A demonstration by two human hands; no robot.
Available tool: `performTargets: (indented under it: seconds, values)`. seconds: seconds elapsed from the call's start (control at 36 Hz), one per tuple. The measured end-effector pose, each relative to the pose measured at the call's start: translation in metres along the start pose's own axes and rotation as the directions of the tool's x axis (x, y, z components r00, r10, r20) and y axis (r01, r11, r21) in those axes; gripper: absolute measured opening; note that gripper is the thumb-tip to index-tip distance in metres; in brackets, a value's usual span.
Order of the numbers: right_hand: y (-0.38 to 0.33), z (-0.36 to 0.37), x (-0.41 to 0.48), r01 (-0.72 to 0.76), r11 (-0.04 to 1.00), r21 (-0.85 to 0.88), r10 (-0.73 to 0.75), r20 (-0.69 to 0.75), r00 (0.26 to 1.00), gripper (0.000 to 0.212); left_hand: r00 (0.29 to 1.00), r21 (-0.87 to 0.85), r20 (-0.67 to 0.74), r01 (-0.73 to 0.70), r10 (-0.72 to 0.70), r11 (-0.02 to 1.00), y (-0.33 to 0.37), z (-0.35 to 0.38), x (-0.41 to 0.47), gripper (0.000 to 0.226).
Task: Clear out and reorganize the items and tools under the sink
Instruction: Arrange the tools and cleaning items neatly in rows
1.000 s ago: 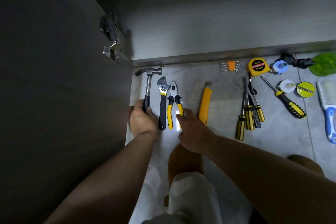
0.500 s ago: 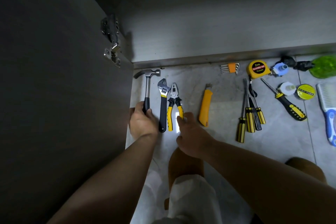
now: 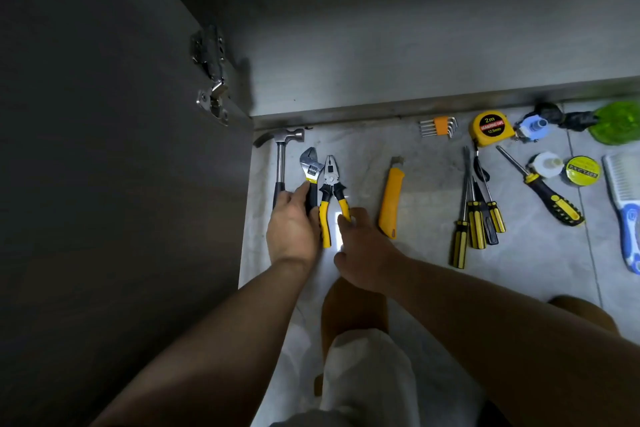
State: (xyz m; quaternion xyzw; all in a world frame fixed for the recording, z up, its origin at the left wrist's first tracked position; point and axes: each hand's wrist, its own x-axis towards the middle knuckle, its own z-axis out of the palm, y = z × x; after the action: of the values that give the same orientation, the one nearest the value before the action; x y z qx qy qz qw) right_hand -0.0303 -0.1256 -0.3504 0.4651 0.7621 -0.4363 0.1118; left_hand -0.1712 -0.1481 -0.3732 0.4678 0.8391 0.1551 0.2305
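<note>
Tools lie in a row on the pale tiled floor (image 3: 422,184) in front of the open sink cabinet (image 3: 381,45). My left hand (image 3: 294,225) grips the black handle of the adjustable wrench (image 3: 309,163), thumb near its yellow band. It hides the lower handle of the hammer (image 3: 281,156) just to the left. My right hand (image 3: 363,246) touches the right yellow handle of the pliers (image 3: 331,173) with its fingertips. A yellow utility knife (image 3: 391,198) lies to the right, apart from both hands.
The open cabinet door (image 3: 104,149) with its hinge (image 3: 213,80) stands at the left. Farther right lie hex keys (image 3: 440,126), a tape measure (image 3: 490,128), several screwdrivers (image 3: 476,218), a tape roll (image 3: 583,170), a green bottle (image 3: 616,126) and a brush (image 3: 627,204). My knee is below.
My left hand has left the hammer handle and shifted right onto the wrench handle. My right hand has stayed at the pliers' right handle.
</note>
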Motion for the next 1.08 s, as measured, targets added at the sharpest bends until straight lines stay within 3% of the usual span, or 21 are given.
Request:
performTargets:
  seconds: [0.14, 0.33, 0.61, 0.67, 0.75, 0.83, 0.94, 1.0, 1.08]
  values:
    - [-0.002, 0.001, 0.002, -0.002, 1.000, 0.005, 0.002, -0.009, 1.000, 0.048, 0.998, 0.083, 0.012, 0.057, -0.058, 0.995, 0.003, -0.004, 0.009, 0.037]
    - [-0.005, -0.004, 0.007, -0.004, 1.000, 0.004, 0.004, -0.007, 1.000, 0.037, 0.992, 0.138, -0.008, 0.122, -0.122, 0.983, 0.004, -0.006, 0.014, 0.048]
    - [-0.005, -0.007, 0.011, -0.031, 0.996, 0.083, 0.029, 0.024, 0.999, 0.070, 0.988, 0.133, -0.028, 0.154, -0.151, 0.979, 0.007, -0.005, 0.012, 0.039]
    - [0.001, -0.012, 0.006, 0.004, 0.997, 0.075, -0.006, 0.026, 1.000, 0.073, 0.989, 0.141, -0.098, 0.127, -0.114, 0.982, 0.010, -0.004, 0.009, 0.035]
    - [0.019, -0.028, -0.007, 0.096, 0.995, 0.007, -0.096, -0.012, 0.995, 0.064, 0.977, 0.095, -0.199, -0.057, 0.075, 0.994, 0.023, 0.001, 0.005, 0.026]
    - [0.049, -0.051, -0.027, 0.003, 1.000, 0.021, 0.001, -0.183, 0.983, 0.050, 0.974, -0.028, -0.063, -0.220, 0.218, 0.975, 0.044, 0.012, -0.001, 0.034]
    - [0.095, -0.077, -0.054, -0.266, 0.964, 0.023, 0.251, -0.415, 0.874, 0.033, 0.912, -0.027, 0.273, -0.312, 0.307, 0.950, 0.073, 0.031, -0.008, 0.059]
    - [0.114, -0.083, -0.065, -0.400, 0.916, 0.043, 0.378, -0.427, 0.821, 0.033, 0.874, 0.036, 0.396, -0.322, 0.282, 0.946, 0.082, 0.040, -0.008, 0.071]
    - [0.134, -0.084, -0.076, -0.484, 0.874, 0.049, 0.464, -0.377, 0.801, 0.036, 0.855, 0.056, 0.445, -0.322, 0.266, 0.945, 0.089, 0.052, -0.009, 0.075]
